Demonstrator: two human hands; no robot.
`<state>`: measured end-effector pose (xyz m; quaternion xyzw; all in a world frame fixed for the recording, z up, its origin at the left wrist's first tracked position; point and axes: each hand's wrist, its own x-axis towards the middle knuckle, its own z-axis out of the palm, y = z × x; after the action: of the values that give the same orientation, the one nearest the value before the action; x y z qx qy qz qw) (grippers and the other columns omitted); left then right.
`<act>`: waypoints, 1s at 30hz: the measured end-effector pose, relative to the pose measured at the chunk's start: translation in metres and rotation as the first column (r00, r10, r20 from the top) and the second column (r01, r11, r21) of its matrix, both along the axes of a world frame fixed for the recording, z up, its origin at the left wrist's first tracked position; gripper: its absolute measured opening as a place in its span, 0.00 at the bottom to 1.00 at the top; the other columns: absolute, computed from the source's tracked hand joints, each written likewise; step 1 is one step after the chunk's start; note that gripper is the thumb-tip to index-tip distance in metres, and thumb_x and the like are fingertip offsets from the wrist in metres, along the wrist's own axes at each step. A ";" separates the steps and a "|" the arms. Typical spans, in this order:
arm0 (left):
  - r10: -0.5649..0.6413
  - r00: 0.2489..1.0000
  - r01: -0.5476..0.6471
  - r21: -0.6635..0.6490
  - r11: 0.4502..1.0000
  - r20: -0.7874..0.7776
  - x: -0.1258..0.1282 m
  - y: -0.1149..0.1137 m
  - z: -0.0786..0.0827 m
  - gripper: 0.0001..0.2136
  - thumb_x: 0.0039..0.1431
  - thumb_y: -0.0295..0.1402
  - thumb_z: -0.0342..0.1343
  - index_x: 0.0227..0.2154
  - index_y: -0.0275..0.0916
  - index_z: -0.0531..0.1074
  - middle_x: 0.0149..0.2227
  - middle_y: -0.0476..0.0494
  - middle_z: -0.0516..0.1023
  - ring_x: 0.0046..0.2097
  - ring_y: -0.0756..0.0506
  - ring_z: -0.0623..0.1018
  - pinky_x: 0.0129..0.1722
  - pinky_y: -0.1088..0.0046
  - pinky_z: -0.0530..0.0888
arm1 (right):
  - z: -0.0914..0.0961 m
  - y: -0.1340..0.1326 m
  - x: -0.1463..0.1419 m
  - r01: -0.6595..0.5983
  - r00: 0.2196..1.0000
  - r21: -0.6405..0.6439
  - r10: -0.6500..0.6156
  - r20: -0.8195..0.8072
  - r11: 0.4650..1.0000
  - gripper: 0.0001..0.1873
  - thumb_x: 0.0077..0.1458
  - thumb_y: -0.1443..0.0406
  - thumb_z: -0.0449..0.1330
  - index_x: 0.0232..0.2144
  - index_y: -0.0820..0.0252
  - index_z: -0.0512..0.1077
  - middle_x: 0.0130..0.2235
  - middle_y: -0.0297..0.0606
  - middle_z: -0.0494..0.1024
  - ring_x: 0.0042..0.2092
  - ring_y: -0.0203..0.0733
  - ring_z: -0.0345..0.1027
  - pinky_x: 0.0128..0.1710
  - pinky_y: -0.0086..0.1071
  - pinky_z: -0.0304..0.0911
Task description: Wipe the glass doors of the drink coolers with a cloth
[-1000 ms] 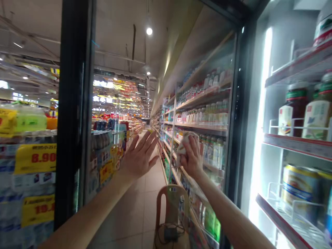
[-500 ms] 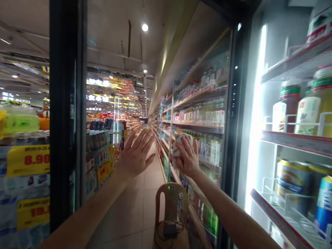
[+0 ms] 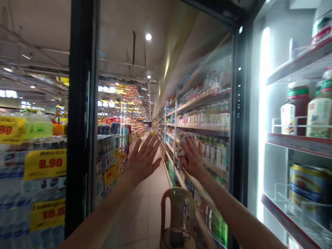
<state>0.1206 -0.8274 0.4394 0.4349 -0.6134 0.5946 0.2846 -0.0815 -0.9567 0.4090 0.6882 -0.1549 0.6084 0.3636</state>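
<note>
- While R hand (image 3: 190,157) sits on the inside of the pic's glass door (image 3: 207,58), its fingers (image 3: 193,147) wrap a bunched white cloth (image 3: 185,143) and press it to the pane: narrow, firm grip, cloth held.
- Cloth: wadded, long axis slanting, upper end pointing up & right, lower end down & left; it pokes out past the hand on the left, on the pane's middle height, toward the door's right edge.
- L hand (image 3: 143,162): wide open, fingers spread & pointing up, palm toward the glass door, holding nothing; just left of the cloth. Can't tell if the palm touches the pane.
- Head view only: glass door stands btwn the hands and the far aisle; a black door post (image 3: 82,103) runs upright on its left.
- Left of that post: shrink-wrapped bottled water (image 3: 33,186) w/ yellow price tags, one reading 8.90 (image 3: 45,164).
- Right of the glass door: lit cooler shelves (image 3: 298,145) w/ wire rails. Upper shelf holds a dark red sauce bottle (image 3: 295,110) & a pale bottle (image 3: 320,114), both w/ green bands; lower shelf holds a can (image 3: 307,188).
- Below the glass door, low down: beige plastic chair (image 3: 177,211), a black box w/ coiled cable (image 3: 176,238) on its seat.
</note>
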 end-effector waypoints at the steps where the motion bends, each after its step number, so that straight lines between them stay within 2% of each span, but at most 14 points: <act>1: 0.002 1.000 -0.002 -0.006 1.000 0.000 0.000 0.000 0.000 0.30 0.59 0.40 0.47 0.62 0.38 0.47 0.62 0.40 0.57 0.64 0.42 0.55 0.63 0.59 0.47 | 0.001 -0.008 -0.011 0.015 0.998 0.013 -0.016 0.063 1.000 0.27 0.53 0.64 0.49 0.56 0.56 0.58 0.60 0.48 0.60 0.63 0.49 0.48 0.59 0.53 0.43; 3: 0.007 1.000 -0.006 -0.018 1.000 0.003 -0.001 -0.001 -0.001 0.29 0.59 0.40 0.47 0.62 0.37 0.48 0.61 0.40 0.57 0.64 0.42 0.55 0.63 0.59 0.46 | 0.010 -0.027 -0.038 0.017 0.949 0.105 -0.049 0.310 0.994 0.26 0.54 0.64 0.46 0.56 0.59 0.58 0.60 0.51 0.59 0.63 0.51 0.48 0.58 0.55 0.45; 5: 0.014 1.000 -0.013 -0.026 1.000 0.004 -0.002 -0.001 -0.001 0.28 0.60 0.40 0.46 0.61 0.36 0.50 0.62 0.40 0.57 0.64 0.42 0.55 0.63 0.60 0.45 | 0.026 -0.040 -0.054 -0.035 0.838 0.210 -0.086 0.538 0.977 0.27 0.55 0.63 0.44 0.57 0.62 0.58 0.61 0.54 0.56 0.63 0.53 0.47 0.56 0.57 0.46; 7: 0.018 1.000 -0.018 -0.027 0.999 0.001 -0.002 -0.002 -0.001 0.28 0.60 0.40 0.46 0.61 0.36 0.51 0.62 0.40 0.57 0.64 0.42 0.54 0.64 0.60 0.44 | 0.041 -0.040 -0.049 -0.076 0.782 0.246 -0.095 0.616 0.966 0.27 0.55 0.63 0.44 0.57 0.62 0.57 0.61 0.54 0.55 0.63 0.54 0.45 0.56 0.58 0.46; 9: 0.014 1.000 -0.014 -0.026 1.000 -0.005 -0.002 -0.002 -0.001 0.27 0.60 0.40 0.46 0.60 0.37 0.52 0.61 0.41 0.58 0.64 0.43 0.54 0.64 0.60 0.45 | 0.048 -0.027 -0.028 -0.057 0.859 0.196 -0.052 0.509 0.979 0.27 0.55 0.63 0.44 0.57 0.61 0.57 0.62 0.52 0.55 0.64 0.52 0.45 0.57 0.57 0.45; 11: 0.006 1.000 -0.006 -0.029 1.000 -0.002 0.000 -0.003 -0.001 0.27 0.60 0.40 0.46 0.60 0.38 0.52 0.61 0.41 0.58 0.64 0.43 0.54 0.64 0.60 0.45 | 0.046 -0.013 -0.007 -0.023 0.969 0.085 0.001 0.248 0.996 0.26 0.54 0.63 0.46 0.56 0.59 0.58 0.61 0.49 0.57 0.64 0.49 0.46 0.59 0.53 0.43; 14: -0.003 1.000 0.003 -0.034 0.999 -0.001 0.001 -0.003 -0.001 0.27 0.60 0.40 0.46 0.60 0.38 0.53 0.61 0.41 0.58 0.64 0.43 0.54 0.63 0.60 0.46 | 0.037 -0.009 -0.007 0.002 1.000 -0.005 -0.002 0.000 1.000 0.25 0.53 0.62 0.48 0.54 0.56 0.61 0.60 0.46 0.60 0.63 0.47 0.47 0.61 0.51 0.41; 17: 0.005 1.000 -0.005 -0.031 0.999 0.002 0.000 -0.002 0.000 0.26 0.60 0.40 0.47 0.59 0.36 0.54 0.61 0.40 0.58 0.64 0.42 0.55 0.63 0.60 0.47 | 0.041 -0.031 -0.048 0.005 0.946 0.164 -0.058 0.320 0.986 0.26 0.53 0.62 0.46 0.55 0.59 0.60 0.60 0.49 0.59 0.63 0.50 0.48 0.59 0.54 0.43; 19: 0.011 1.000 -0.011 -0.031 0.999 0.006 -0.001 -0.002 0.000 0.26 0.60 0.40 0.47 0.59 0.35 0.55 0.61 0.39 0.58 0.64 0.42 0.55 0.63 0.59 0.47 | 0.054 -0.048 -0.074 -0.071 0.801 0.300 -0.125 0.585 0.951 0.28 0.52 0.62 0.44 0.55 0.62 0.60 0.61 0.52 0.57 0.63 0.53 0.48 0.57 0.57 0.44; 21: 0.009 1.000 -0.009 -0.035 0.999 0.004 -0.002 -0.003 -0.001 0.25 0.60 0.40 0.46 0.59 0.35 0.55 0.61 0.39 0.58 0.64 0.42 0.55 0.63 0.59 0.47 | 0.069 -0.054 -0.081 -0.133 0.709 0.337 -0.149 0.690 0.932 0.29 0.52 0.62 0.44 0.56 0.64 0.59 0.61 0.53 0.56 0.63 0.54 0.47 0.56 0.58 0.45; 24: -0.010 1.000 0.010 -0.047 0.999 0.006 -0.002 -0.005 -0.002 0.25 0.60 0.40 0.46 0.58 0.35 0.56 0.61 0.39 0.59 0.63 0.42 0.56 0.63 0.59 0.47 | 0.078 -0.040 -0.051 -0.090 0.817 0.241 -0.067 0.573 0.966 0.28 0.53 0.62 0.44 0.56 0.63 0.59 0.61 0.51 0.56 0.63 0.52 0.45 0.58 0.55 0.46; 27: -0.032 0.999 0.033 -0.059 0.998 0.020 0.002 -0.004 0.000 0.23 0.60 0.38 0.47 0.57 0.36 0.58 0.60 0.39 0.61 0.62 0.43 0.58 0.62 0.61 0.49 | 0.071 -0.020 -0.012 -0.003 0.982 0.052 -0.006 0.187 0.999 0.26 0.53 0.63 0.46 0.55 0.58 0.60 0.61 0.46 0.58 0.63 0.48 0.47 0.60 0.52 0.44; 29: -0.022 0.999 0.020 -0.087 0.996 -0.026 0.010 0.001 0.003 0.22 0.60 0.37 0.47 0.57 0.37 0.58 0.59 0.39 0.62 0.62 0.43 0.59 0.62 0.61 0.50 | 0.068 -0.017 -0.008 0.019 0.999 -0.009 -0.018 0.030 1.000 0.26 0.52 0.63 0.47 0.54 0.56 0.61 0.60 0.44 0.60 0.63 0.46 0.48 0.60 0.51 0.43; 30: -0.007 0.997 -0.002 -0.113 0.994 -0.080 0.015 0.005 0.006 0.23 0.60 0.37 0.47 0.57 0.37 0.58 0.59 0.38 0.62 0.62 0.42 0.58 0.62 0.59 0.49 | 0.069 -0.020 -0.014 0.027 0.998 0.012 -0.028 0.056 1.000 0.26 0.52 0.63 0.47 0.54 0.56 0.61 0.60 0.44 0.60 0.63 0.47 0.49 0.60 0.53 0.43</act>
<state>0.1357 -0.8224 0.4451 0.4406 -0.5674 0.6102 0.3339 -0.0959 -0.9763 0.4781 0.6708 -0.1780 0.6214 0.3636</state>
